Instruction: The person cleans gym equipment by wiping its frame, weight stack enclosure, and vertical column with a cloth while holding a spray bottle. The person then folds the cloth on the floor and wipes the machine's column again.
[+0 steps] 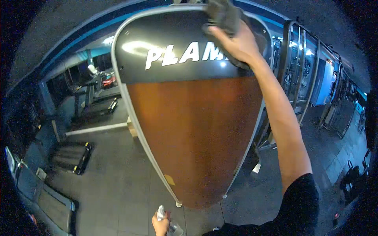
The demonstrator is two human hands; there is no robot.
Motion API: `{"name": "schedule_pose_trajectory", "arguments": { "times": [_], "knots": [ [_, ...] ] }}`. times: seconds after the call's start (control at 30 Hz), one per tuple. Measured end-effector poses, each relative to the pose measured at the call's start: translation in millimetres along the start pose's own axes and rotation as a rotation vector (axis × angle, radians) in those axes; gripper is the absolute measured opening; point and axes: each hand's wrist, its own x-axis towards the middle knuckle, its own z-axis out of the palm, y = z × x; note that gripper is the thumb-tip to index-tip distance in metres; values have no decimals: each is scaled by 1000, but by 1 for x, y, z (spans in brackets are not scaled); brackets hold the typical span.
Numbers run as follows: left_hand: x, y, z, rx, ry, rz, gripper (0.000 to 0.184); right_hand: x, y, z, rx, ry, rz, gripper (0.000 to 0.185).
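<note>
A tall panel stands before me, brown below and black on top, with white raised letters and a silver metal rim. My right hand is raised to the upper right of the black part, closed on a dark cloth that lies against the surface and covers the end of the lettering. The cloth is blurred. Low down, below the panel's foot, my left hand grips a spray bottle with a pale nozzle and a clear body, partly cut off by the bottom edge.
Treadmills stand along the left side. To the right rise metal rack frames and other gym equipment. Dark rubber tiles make up the floor. A small box sits behind the panel's left edge.
</note>
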Motion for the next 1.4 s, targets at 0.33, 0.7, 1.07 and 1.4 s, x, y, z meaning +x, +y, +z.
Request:
{"name": "schedule_pose_trajectory", "arguments": {
  "times": [0.33, 0.7, 1.07, 1.4],
  "knots": [
    [-9, 60, -29, -44, 85, 136, 28, 50, -182, 184, -609, -215, -453, 84],
    [-19, 21, -36, 4, 61, -3, 26, 2, -86, 18, -194, -124, -75, 66],
    [0, 33, -17, 48, 79, -77, 41, -69, 88, -7, 153, 440, 435, 62],
    [-5, 35, -25, 33, 50, 15, 37, 8, -156, 138, -622, 72, -381, 77]
  ]
}}
